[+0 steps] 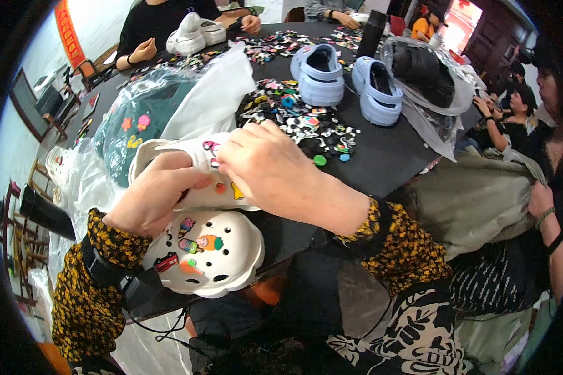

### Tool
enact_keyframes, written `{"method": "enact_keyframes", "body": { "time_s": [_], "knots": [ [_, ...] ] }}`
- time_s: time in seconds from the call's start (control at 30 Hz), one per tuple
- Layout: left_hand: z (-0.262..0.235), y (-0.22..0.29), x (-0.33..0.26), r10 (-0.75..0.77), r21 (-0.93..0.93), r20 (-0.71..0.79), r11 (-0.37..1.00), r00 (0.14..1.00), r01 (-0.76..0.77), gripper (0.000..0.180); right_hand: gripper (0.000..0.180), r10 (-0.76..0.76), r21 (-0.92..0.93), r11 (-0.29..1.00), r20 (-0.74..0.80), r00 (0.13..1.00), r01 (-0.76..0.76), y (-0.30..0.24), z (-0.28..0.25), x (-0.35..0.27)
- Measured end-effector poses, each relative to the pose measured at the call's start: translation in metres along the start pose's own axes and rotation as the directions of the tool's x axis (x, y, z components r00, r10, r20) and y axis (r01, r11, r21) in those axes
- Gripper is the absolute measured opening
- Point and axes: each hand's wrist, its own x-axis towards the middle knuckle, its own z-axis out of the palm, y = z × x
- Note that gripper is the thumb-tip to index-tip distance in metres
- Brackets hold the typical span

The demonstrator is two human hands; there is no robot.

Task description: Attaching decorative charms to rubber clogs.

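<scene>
White clog (205, 196) lies between the person's hands (272, 172), touching both.

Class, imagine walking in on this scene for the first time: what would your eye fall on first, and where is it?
First, the white clog near the centre, with the left hand and right hand both on it. Just below it sits a second white clog dotted with bright decorations. Farther off, up and to the right, pale blue clogs stand by a colourful heap of small charms.
</scene>
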Motion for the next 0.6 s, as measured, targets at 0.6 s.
{"method": "enact_keyframes", "body": {
  "time_s": [0.6],
  "knots": [
    [-0.011, -0.017, 0.009, -0.01, -0.105, 0.033, 0.994, 0.999, 0.013, 0.017, 0.018, 0.794, 0.126, 0.59, 0.09, 0.601, -0.798, 0.18, -0.004, -0.065]
  ]
}}
